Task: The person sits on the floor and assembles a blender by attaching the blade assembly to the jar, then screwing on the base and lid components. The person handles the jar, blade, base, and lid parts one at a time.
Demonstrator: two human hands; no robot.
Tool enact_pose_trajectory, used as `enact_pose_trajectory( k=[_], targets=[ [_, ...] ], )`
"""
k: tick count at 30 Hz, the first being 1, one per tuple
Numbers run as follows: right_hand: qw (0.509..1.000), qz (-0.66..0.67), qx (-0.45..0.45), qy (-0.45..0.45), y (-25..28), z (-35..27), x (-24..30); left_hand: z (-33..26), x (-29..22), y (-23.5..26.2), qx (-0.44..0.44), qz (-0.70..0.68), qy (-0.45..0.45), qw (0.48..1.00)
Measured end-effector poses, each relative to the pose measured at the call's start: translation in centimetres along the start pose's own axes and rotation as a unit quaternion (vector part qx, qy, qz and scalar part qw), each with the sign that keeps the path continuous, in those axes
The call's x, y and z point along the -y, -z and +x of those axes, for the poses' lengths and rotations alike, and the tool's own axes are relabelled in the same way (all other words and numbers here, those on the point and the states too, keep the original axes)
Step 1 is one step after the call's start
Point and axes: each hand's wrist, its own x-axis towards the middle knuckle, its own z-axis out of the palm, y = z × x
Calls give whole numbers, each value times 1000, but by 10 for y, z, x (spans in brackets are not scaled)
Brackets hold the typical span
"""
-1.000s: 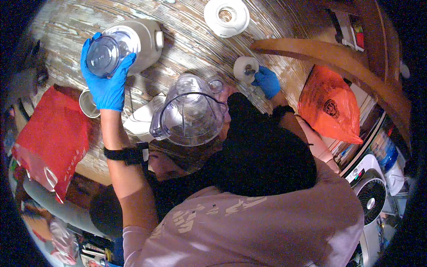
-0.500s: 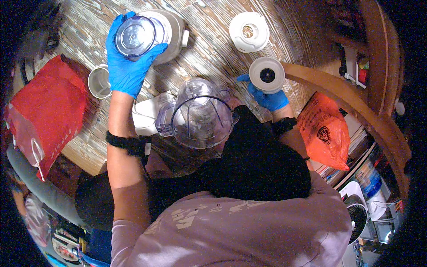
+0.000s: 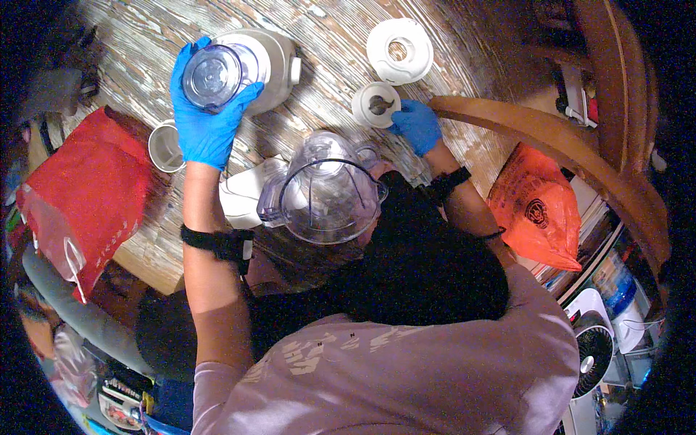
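Observation:
My left hand (image 3: pixel 210 130), in a blue glove, is wrapped round a clear round cup-like part (image 3: pixel 212 76). This part overlaps a whitish appliance base (image 3: pixel 279 65) with a knob on its side; whether they are joined I cannot tell. In my gloved right hand (image 3: pixel 419 127) is a round white collar (image 3: pixel 362 109) with a dark piece in its middle, gripped at its right edge. Just beyond it lies a white ring-shaped lid (image 3: pixel 377 61) with a central hole. Between my forearms stands a large clear jug (image 3: pixel 330 206) with a handle.
A pale cup (image 3: pixel 166 147) stands left of my left wrist. Something white (image 3: pixel 243 192) lies beside the jug. A red bag (image 3: pixel 94 188) is at the left, and an orange plastic bag (image 3: pixel 533 206) at the right. A curved wooden chair part (image 3: pixel 536 130) borders the table's right side.
My right hand has moved left with the white collar and tilted it, so a different face shows. My left hand keeps its hold. The whole view has shifted slightly.

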Motion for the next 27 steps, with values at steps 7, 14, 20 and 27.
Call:
enact_pose_trajectory(
  k=[7, 14, 20, 27],
  targets=[
    [999, 24, -21, 44, -20, 14, 24, -1, -1, 0, 9, 25, -19, 999],
    [988, -33, -84, 124, -22, 20, 31, 1, -4, 1, 11, 13, -4, 1000],
    [998, -34, 42, 15, -3, 3, 19, -8, 6, -1, 13, -42, 51, 998],
    [988, -107, 95, 62, 37, 0, 104, -16, 22, -1, -38, 57, 51, 996]
  ],
)
